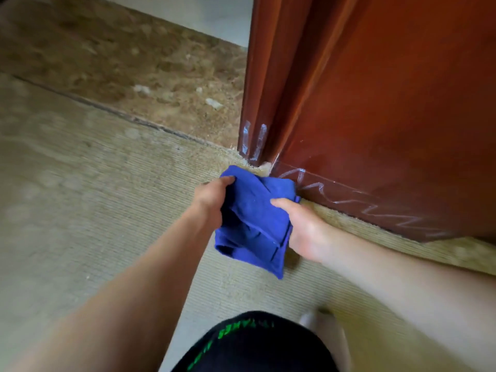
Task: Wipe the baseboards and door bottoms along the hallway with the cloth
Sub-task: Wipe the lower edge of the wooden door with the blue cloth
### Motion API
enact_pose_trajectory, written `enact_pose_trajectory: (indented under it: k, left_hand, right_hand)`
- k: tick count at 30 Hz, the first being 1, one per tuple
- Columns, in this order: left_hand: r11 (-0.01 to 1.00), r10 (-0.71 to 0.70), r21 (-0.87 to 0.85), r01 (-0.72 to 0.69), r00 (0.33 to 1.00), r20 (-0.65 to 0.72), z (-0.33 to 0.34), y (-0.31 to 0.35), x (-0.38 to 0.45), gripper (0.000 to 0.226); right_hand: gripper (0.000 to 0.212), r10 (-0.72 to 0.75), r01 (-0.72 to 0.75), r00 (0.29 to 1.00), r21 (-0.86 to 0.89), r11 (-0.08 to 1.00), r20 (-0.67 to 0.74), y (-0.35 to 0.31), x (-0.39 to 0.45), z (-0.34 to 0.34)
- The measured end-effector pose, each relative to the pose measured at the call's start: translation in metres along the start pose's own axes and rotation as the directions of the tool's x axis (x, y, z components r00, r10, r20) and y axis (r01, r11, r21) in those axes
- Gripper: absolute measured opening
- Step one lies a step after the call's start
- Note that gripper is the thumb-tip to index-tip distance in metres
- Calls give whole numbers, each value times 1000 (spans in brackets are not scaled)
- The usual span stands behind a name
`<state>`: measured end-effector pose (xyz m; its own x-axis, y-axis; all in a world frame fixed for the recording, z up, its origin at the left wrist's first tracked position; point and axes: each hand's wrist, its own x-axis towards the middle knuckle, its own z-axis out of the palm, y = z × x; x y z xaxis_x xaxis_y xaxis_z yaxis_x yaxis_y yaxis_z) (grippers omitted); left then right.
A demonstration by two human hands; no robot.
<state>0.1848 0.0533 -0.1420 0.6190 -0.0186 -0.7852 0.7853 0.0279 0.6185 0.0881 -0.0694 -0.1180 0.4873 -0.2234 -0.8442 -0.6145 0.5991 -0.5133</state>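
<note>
Nearest: a knee in black shorts (257, 345) with green lettering, and a bare foot (326, 328) on the floor behind the right forearm. The person is crouched low.

Forward of the knee, both arms reach out to one blue cloth (252, 224), folded into a rough pad. The left hand (212, 197) has its grip closed on the cloth's left edge, fingertips curled over the top. The right hand (300, 229) has its grip closed on the right edge, thumb lying across the upper face, remaining fingers hidden beneath. The cloth is held between the two grips, its lower corner hanging toward the floor; whether it touches there cannot be told.

Handling, judged: soft, light, limp fabric with visible folds and layered edges; no stiffness, not fragile. It will slump unless bunched. Best held as a wad in one palm, so a flat face can be pressed to the wood.

Under the grips: floor covering (94, 210), pale, finely ribbed, matte, woven-looking.

Just beyond the cloth's far edge: door bottom (375, 200), red-brown, smooth, slightly glossy, carrying white zigzag scribbles, chalky in look. Left of it, the door frame (255, 130), same wood, moulded profile, with white vertical strokes near its foot. Cloth's top corner lies near the first zigzag; contact unclear.

Further, beyond the frame: a brown mottled floor (120, 63) with small pale scraps, divided from the ribbed covering by a dark seam.
</note>
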Motion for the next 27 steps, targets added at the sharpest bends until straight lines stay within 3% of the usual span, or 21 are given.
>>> enact_pose_trajectory:
  k: [3,7,10,13,16,19,23,25,27]
  left_hand:
    - [999,51,24,-49,994,-93,2,14,-5,17]
    - [998,60,-18,-64,988,-145,18,39,17,14]
    - [999,12,-30,-15,996,-84,31,47,39,18]
    - [999,-24,-24,23,997,-80,38,41,58,35]
    - [1000,-6,7,7,993,-115,48,32,57,35]
    - [997,63,-44,-67,994,-86,53,43,39,38]
    - [950,249,-168,-265,962,-108,50,60,11,5]
    - [904,358,-204,-377,926,-124,52,60,0,10]
    - [902,370,-186,-390,919,-136,53,53,6,16]
  right_hand:
    - [38,52,-58,994,56,997,94,2,-12,14]
    - [42,24,-51,988,182,982,149,0,17,30]
    - [42,21,-56,993,299,953,118,8,51,33]
    - [40,51,-88,991,327,941,120,19,69,34]
    - [38,76,-96,995,361,928,67,20,75,28]
    - [34,49,-71,997,415,907,63,13,73,29]
    - [37,-51,-29,981,404,914,185,1,58,30]
    - [36,-66,-32,971,398,917,228,-3,54,28]
    - [36,-49,-49,968,379,924,245,-3,55,27]
